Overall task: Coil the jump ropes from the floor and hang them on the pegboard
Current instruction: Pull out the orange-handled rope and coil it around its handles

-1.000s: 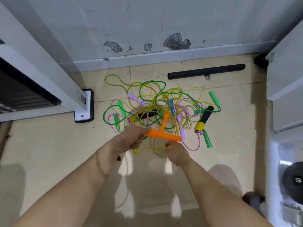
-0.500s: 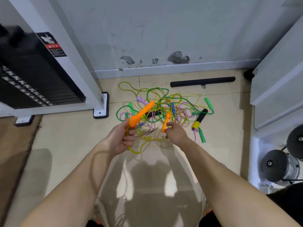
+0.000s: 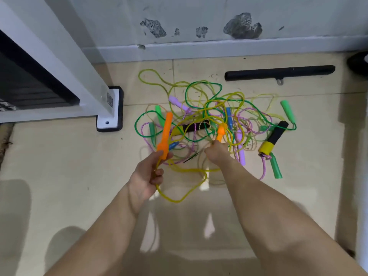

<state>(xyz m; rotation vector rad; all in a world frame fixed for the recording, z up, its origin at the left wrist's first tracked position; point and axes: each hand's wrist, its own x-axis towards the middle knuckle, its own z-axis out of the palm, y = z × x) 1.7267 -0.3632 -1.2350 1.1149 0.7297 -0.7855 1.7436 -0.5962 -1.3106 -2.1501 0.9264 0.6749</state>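
I am gripping the long orange handle (image 3: 165, 134) in my left hand (image 3: 148, 176), fingers curled round its lower end, and it is pointing away from me over the near-left edge of the pile of jump ropes (image 3: 209, 104) on the floor (image 3: 59, 166). My right hand (image 3: 216, 154) is holding the second orange handle (image 3: 220, 133) over the pile's near middle, probably in a full wrap, though those fingers are turned from view. The yellow cord (image 3: 179, 199) is hanging in a loop on my side of the pile and threading on into it, so I am judging that the right hand, nearer the pile, should draw it free toward me.
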